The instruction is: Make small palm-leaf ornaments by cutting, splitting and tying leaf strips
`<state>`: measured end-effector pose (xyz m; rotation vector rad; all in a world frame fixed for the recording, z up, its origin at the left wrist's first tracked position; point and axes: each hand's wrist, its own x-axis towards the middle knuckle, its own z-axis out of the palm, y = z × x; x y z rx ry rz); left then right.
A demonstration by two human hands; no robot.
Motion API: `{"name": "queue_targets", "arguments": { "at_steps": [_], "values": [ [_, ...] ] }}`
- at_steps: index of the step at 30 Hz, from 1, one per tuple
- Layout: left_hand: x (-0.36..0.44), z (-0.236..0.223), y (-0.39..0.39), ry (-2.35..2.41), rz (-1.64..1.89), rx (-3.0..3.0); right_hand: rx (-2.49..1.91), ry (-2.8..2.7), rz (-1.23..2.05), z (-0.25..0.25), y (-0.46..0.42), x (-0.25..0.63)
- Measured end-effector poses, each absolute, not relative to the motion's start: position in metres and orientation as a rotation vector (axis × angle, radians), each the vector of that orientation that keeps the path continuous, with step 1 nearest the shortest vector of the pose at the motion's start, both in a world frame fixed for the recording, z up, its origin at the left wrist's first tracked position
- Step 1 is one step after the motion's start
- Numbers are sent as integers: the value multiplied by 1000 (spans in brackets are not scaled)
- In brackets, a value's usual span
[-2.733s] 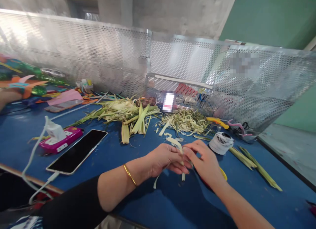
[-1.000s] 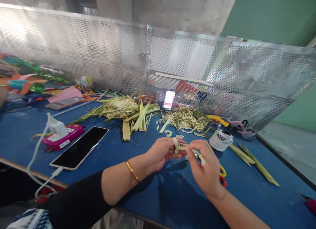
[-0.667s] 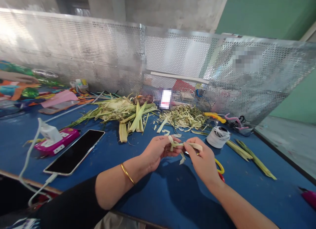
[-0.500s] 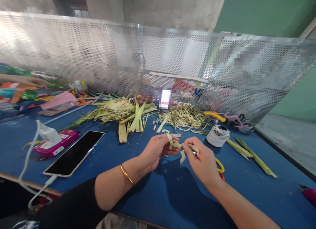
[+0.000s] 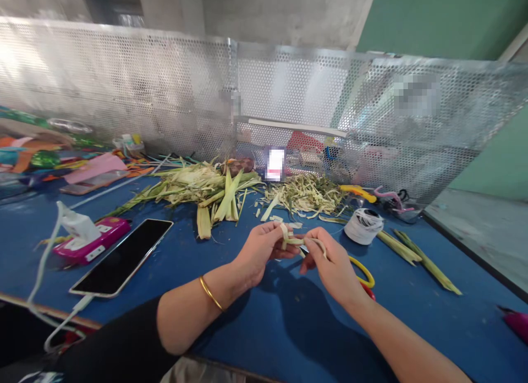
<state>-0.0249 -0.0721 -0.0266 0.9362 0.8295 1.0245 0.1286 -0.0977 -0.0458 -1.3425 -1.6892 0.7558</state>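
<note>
Both hands meet over the blue table (image 5: 289, 333), pinching a pale palm-leaf strip (image 5: 293, 239) that is looped and folded between them. My left hand (image 5: 259, 252), with a gold bangle on its wrist, grips the strip's curled left end. My right hand (image 5: 332, 264) pinches the right end, fingers closed round it. Just right of my right hand, red and yellow scissor handles (image 5: 365, 273) lie on the table.
A heap of green palm leaves (image 5: 202, 187) and a pile of leaf trimmings (image 5: 307, 196) lie ahead. A white string spool (image 5: 363, 226), loose leaves (image 5: 416, 256), a phone (image 5: 124, 256) on a charger and a pink box (image 5: 93, 240) lie around. A perforated metal screen (image 5: 289, 113) closes the back.
The strip was lifted off the table surface and worked into a small loop between my fingers. My hands rose slightly and drew closer together; the view shifted a little.
</note>
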Motion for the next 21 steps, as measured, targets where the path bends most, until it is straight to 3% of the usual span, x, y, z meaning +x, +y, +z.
{"name": "queue_targets", "arguments": {
  "at_steps": [21],
  "values": [
    [-25, -31, -72, 748, 1016, 1021, -1406, -1650, 586, -41, -98, 127]
  ]
}}
